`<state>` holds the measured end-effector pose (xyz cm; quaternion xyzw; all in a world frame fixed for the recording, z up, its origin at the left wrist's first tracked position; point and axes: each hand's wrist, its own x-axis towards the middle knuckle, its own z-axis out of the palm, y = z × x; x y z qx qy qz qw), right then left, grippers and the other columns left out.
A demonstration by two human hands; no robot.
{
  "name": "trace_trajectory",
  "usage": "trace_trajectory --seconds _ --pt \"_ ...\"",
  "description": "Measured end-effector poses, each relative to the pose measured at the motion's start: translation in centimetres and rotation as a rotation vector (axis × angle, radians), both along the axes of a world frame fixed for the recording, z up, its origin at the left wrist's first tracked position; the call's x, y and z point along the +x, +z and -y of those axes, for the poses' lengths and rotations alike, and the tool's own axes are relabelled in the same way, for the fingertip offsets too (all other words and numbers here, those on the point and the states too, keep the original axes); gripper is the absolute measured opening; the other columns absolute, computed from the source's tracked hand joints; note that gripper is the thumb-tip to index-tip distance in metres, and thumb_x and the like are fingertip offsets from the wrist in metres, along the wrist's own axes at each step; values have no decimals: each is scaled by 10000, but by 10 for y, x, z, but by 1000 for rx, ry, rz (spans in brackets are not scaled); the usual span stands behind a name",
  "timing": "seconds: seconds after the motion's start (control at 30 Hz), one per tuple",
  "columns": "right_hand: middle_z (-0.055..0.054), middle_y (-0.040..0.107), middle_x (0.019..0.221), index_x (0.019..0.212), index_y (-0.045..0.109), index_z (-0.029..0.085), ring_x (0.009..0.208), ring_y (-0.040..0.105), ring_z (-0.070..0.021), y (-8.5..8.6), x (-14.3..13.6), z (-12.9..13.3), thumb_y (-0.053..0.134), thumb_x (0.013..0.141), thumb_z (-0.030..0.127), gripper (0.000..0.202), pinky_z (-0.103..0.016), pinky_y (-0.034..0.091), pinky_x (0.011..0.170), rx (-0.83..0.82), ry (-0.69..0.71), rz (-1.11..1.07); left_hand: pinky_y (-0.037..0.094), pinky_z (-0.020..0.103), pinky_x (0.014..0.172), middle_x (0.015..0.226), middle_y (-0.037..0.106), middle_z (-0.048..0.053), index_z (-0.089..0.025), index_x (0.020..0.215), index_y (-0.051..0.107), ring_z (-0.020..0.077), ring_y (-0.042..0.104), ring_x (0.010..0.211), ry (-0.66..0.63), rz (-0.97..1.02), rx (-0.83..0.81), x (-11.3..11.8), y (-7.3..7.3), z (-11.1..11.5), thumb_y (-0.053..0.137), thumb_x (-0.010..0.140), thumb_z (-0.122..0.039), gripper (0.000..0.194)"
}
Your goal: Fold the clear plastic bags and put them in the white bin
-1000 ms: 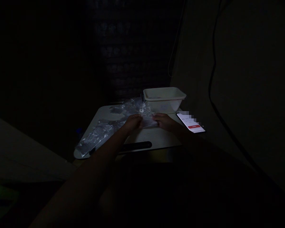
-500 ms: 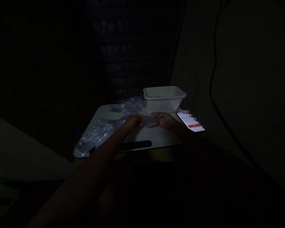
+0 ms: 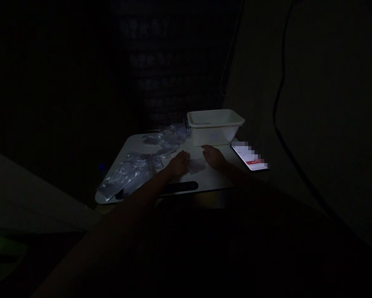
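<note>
Plastic film (image 3: 197,166), a small clear piece, lies on the pale desk (image 3: 215,178) between the left hand (image 3: 178,164) and the right hand (image 3: 214,157). The left is at its near edge; whether those fingers pinch it, I cannot tell. The right is open just beside it. Crumpled clear bags (image 3: 133,170) spread leftward; behind stands a white tub (image 3: 215,135), rightward a lit phone (image 3: 245,155).
</note>
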<state>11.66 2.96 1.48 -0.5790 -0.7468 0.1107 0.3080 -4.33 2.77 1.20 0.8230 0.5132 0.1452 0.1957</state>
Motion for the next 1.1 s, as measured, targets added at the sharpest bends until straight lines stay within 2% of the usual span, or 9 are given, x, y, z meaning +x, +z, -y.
trace_trajectory --seconds 0.1,0.23,0.37,0.5,0.73,1.1 --pt "-115 436 1183 1109 440 82 1114 344 -174 -5 -8 4 258 787 218 394 -346 213 940 99 197 281 184 423 927 1309 196 148 -73 1222 251 221 142 1201 -36 -288 38 7 -3 9 218 818 -267 449" --pt "-106 336 1259 1181 361 98 1166 260 -184 -17 -15 10 199 816 321 457 -392 183 940 105 294 469 159 482 911 1323 149 138 -91 1247 187 232 117 1206 -81 -424 101 13 -8 18 187 813 -320 491" --pt "-115 308 1273 1208 317 103 1175 240 -191 -31 -12 14 179 818 359 487 -422 196 921 80 317 554 134 503 911 1325 133 143 -61 1260 134 229 91 1211 -83 -470 86 13 -13 24 151 811 -337 527" --pt "-117 294 1280 1212 310 109 1175 241 -185 -37 -9 15 175 818 369 491 -422 209 913 72 304 575 135 513 904 1325 130 143 -54 1260 131 232 79 1212 -62 -504 86 13 -14 26 127 811 -333 529" --pt "-118 293 1279 1209 315 113 1174 242 -197 -38 -9 16 161 820 358 485 -449 202 907 98 293 610 146 521 895 1327 132 132 -66 1261 142 231 83 1212 -59 -546 129 15 -16 26 117 808 -321 521" --pt "-100 246 1303 1237 258 119 1193 196 -181 -30 -10 18 125 812 387 520 -449 173 930 -15 290 634 131 522 898 1330 111 134 -62 1267 117 224 68 1215 -68 -607 81 17 -7 29 109 806 -313 524"
